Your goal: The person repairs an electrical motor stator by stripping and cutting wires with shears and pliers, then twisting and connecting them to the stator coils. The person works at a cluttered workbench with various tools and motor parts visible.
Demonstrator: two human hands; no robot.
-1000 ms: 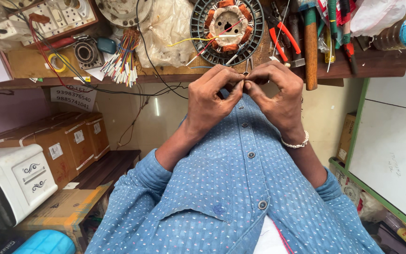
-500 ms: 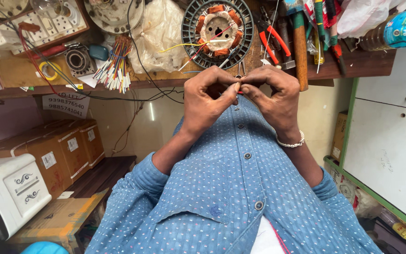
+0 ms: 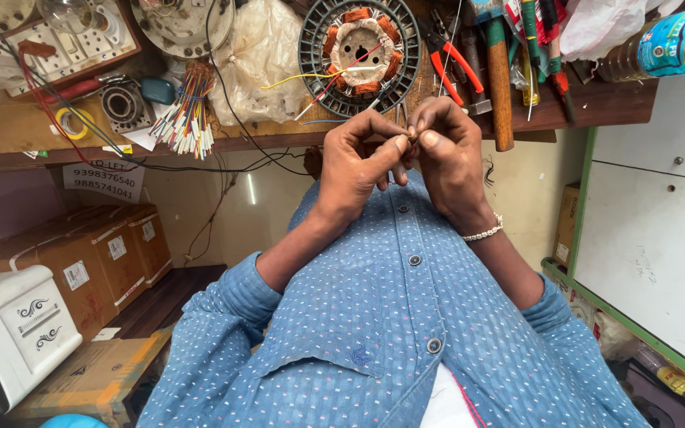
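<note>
left hand (image 3: 354, 170) and right hand (image 3: 449, 158) raised together at the edge of a wooden tabletop (image 3: 596, 103), fingers (image 3: 394, 150) pinched on a thin wire end (image 3: 411, 141), too small to make out clearly. just beyond, a round motor stator (image 3: 358, 47) with copper windings, red and yellow leads trailing toward the hands. beside it red-handled pliers (image 3: 457, 67) and a wooden-handled hammer (image 3: 499, 79). farther left, a bundle of coloured wires (image 3: 188, 119). beaded bracelet (image 3: 481, 234) on the right wrist, blue dotted shirt (image 3: 390, 333) below.
</note>
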